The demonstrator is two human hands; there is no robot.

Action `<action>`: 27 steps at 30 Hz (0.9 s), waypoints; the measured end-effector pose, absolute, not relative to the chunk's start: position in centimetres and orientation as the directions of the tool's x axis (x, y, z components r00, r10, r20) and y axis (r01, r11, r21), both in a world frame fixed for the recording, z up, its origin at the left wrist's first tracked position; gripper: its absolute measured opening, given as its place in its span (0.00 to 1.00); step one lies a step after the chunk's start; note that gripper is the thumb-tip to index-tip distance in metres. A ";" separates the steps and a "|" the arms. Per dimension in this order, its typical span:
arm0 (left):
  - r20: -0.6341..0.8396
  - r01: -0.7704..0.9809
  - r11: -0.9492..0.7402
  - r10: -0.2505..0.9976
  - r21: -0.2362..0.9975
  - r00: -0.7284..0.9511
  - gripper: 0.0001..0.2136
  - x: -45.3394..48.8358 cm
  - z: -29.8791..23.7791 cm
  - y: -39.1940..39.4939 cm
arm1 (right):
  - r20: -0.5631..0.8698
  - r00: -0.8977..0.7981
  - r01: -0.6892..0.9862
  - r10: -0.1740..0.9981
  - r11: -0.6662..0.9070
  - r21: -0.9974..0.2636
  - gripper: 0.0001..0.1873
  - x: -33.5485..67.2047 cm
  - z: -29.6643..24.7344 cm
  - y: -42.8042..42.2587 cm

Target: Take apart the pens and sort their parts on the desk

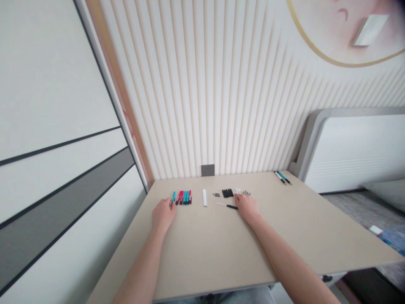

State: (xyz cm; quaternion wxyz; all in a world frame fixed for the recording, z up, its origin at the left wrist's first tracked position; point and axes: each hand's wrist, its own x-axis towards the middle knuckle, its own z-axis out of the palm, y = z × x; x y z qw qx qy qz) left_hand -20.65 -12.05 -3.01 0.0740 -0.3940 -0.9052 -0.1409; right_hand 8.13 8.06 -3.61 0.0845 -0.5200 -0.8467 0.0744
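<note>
My left hand (163, 214) rests on the beige table (205, 249) with its fingertips at a teal pen barrel, the leftmost of a row of teal and pink pen barrels (182, 197). Whether those fingers grip it is hidden. My right hand (247, 207) lies palm down near several small white parts (238, 191) and small metal parts (246, 193), its fingers curled over something I cannot make out. A thin refill with a black end (227, 205) lies just left of that hand. Black pen caps (227, 193), white tubes (204, 197) and small grey bits (216, 195) lie between.
Two assembled pens (282, 177) lie at the table's far right corner. A grey wall socket (208, 170) sits on the ribbed wall behind the table. A white bed frame (354, 147) stands to the right, with a dark opening below the table's right edge.
</note>
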 end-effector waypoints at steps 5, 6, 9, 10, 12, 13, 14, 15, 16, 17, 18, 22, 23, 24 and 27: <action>0.251 0.741 0.643 0.698 0.191 -0.671 0.13 -20.6 -3.1 -12.0 | 0.065 -0.433 0.875 0.899 0.436 -0.211 0.20 8.1 -3.8 8.5; 0.249 0.741 0.643 0.699 0.192 -0.671 0.13 -20.6 -3.1 -12.0 | 0.063 -0.429 0.877 0.901 0.432 -0.211 0.21 8.1 -3.8 8.5; 0.246 0.739 0.645 0.698 0.193 -0.673 0.13 -20.6 -3.2 -12.1 | 0.058 -0.423 0.879 0.904 0.426 -0.217 0.22 8.1 -3.8 8.7; 0.247 0.739 0.645 0.697 0.194 -0.673 0.13 -20.6 -3.2 -12.1 | 0.058 -0.424 0.878 0.904 0.426 -0.218 0.22 8.1 -3.8 8.7; 0.253 0.742 0.641 0.698 0.196 -0.670 0.13 -20.6 -3.2 -12.1 | 0.059 -0.425 0.877 0.903 0.427 -0.221 0.21 8.1 -3.8 8.8; 0.255 0.744 0.638 0.700 0.196 -0.667 0.13 -20.6 -3.2 -12.1 | 0.060 -0.426 0.876 0.903 0.428 -0.223 0.21 8.1 -3.8 8.8; 0.255 0.746 0.637 0.701 0.197 -0.666 0.13 -20.6 -3.2 -12.1 | 0.061 -0.426 0.875 0.903 0.428 -0.224 0.21 8.1 -3.8 8.8; 0.253 0.746 0.636 0.702 0.197 -0.665 0.13 -20.6 -3.1 -12.1 | 0.061 -0.425 0.875 0.903 0.427 -0.226 0.21 8.0 -3.8 8.8; 0.250 0.745 0.637 0.702 0.198 -0.667 0.13 -20.6 -3.1 -12.1 | 0.060 -0.424 0.875 0.904 0.426 -0.228 0.21 8.0 -3.8 8.8; 0.246 0.744 0.638 0.702 0.199 -0.668 0.13 -20.6 -3.1 -12.1 | 0.059 -0.423 0.875 0.904 0.425 -0.230 0.22 8.0 -3.8 8.8; 0.244 0.742 0.640 0.701 0.201 -0.670 0.13 -20.6 -3.1 -12.1 | 0.058 -0.423 0.875 0.904 0.424 -0.233 0.22 7.9 -3.7 8.8; 0.238 0.738 0.643 0.699 0.205 -0.675 0.14 -20.6 -3.1 -12.0 | 0.064 -0.432 0.866 0.900 0.434 -0.248 0.20 8.2 -3.4 8.6; 0.241 0.742 0.639 0.702 0.204 -0.671 0.14 -20.6 -3.2 -12.0 | 0.070 -0.438 0.861 0.896 0.441 -0.254 0.20 8.3 -3.4 8.4; 0.245 0.748 0.633 0.706 0.199 -0.664 0.15 -20.6 -3.2 -11.9 | 0.080 -0.448 0.851 0.891 0.452 -0.268 0.19 8.5 -3.3 8.2; 0.254 0.762 0.621 0.719 0.181 -0.647 0.15 -20.6 -3.4 -11.9 | 0.150 -0.506 0.778 0.849 0.524 -0.346 0.17 9.1 -3.1 7.5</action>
